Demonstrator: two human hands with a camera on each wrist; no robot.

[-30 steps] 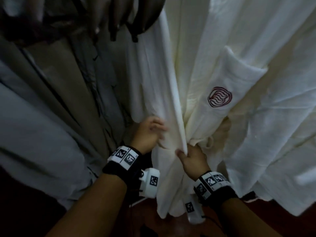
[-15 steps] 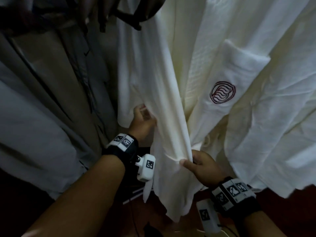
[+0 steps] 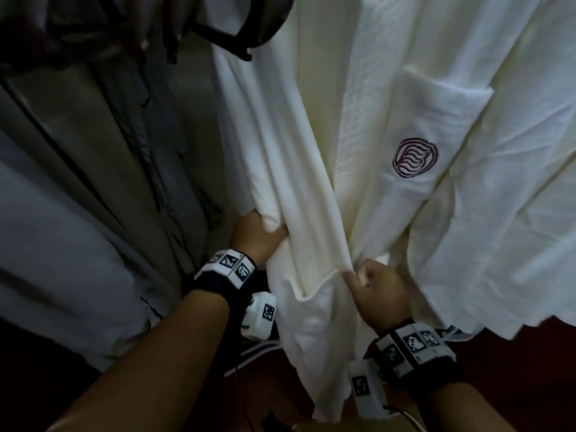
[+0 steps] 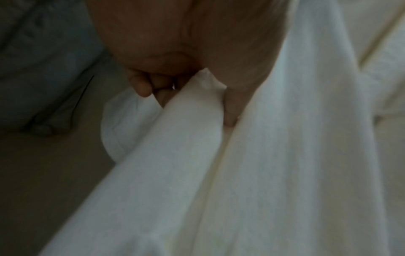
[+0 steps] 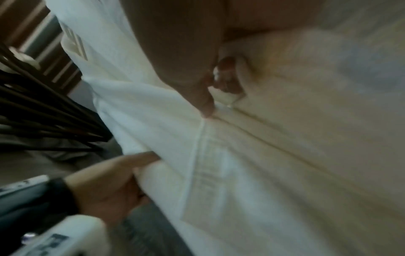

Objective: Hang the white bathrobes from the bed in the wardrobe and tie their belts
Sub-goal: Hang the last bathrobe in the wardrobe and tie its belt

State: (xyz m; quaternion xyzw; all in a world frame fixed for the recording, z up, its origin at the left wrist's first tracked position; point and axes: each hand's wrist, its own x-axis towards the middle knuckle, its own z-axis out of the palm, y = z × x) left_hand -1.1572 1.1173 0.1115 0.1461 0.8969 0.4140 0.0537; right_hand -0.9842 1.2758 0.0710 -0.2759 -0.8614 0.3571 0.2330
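Observation:
A white bathrobe (image 3: 358, 126) with a red emblem on its chest pocket (image 3: 416, 157) hangs in the wardrobe on a dark hanger (image 3: 237, 42). My left hand (image 3: 260, 235) grips a bunched fold of the robe's left front panel (image 4: 197, 107), thumb and fingers curled round it. My right hand (image 3: 364, 277) pinches the edge of the overlapping front panel (image 5: 210, 110) lower down. The left hand (image 5: 122, 183) also shows in the right wrist view. No belt is plainly visible.
Grey garments (image 3: 78, 213) hang to the left of the robe. More dark hangers (image 5: 43, 110) show in the right wrist view. Another white robe or sleeve (image 3: 514, 229) hangs at the right. A dark reddish floor (image 3: 514, 369) lies below.
My left hand has taken a fuller grip on a bunched fold of the left panel. My right hand stays pinching the panel edge, now pulled tighter across the front.

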